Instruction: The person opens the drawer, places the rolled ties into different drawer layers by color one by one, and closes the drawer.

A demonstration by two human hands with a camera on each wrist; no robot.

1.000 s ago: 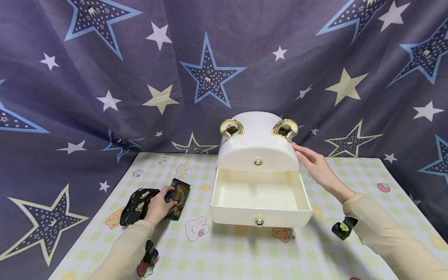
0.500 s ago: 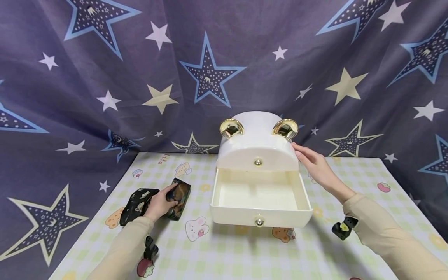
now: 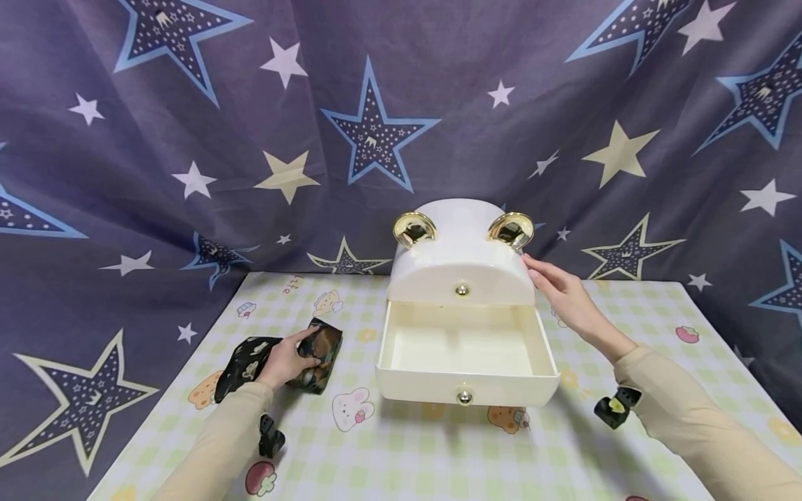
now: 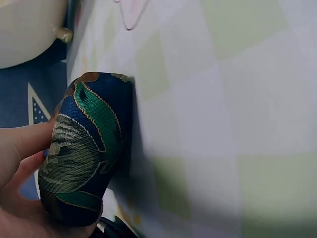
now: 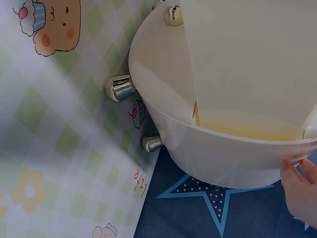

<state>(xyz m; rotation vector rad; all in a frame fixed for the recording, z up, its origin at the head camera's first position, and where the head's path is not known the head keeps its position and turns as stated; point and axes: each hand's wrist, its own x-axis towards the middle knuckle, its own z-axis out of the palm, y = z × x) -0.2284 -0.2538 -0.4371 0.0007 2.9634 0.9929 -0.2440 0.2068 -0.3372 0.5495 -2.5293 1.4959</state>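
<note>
My left hand (image 3: 289,360) grips a dark brocade pouch (image 3: 323,355) on the left of the table. In the left wrist view its blue and green woven end (image 4: 81,148) stands between thumb and fingers. Just left of that hand lies a black pouch (image 3: 246,367) with pale figures, partly covered by the hand. A white storage box (image 3: 462,236) with gold ear-like rings stands at the table's back. Its lower drawer (image 3: 466,390) is pulled out and nothing shows inside. My right hand (image 3: 567,296) rests its fingertips against the box's right side.
The checked tablecloth (image 3: 401,459) carries printed cartoons. A star-patterned curtain (image 3: 351,229) hangs right behind the box. The upper drawer's gold knob (image 3: 461,290) and the lower drawer's knob (image 3: 464,397) face forward. In the right wrist view gold feet (image 5: 120,89) lift the box off the table.
My left wrist and forearm have shifted slightly, and the fingers reach a bit farther over the brocade pouch. The right hand, box and drawer stay as they were.
</note>
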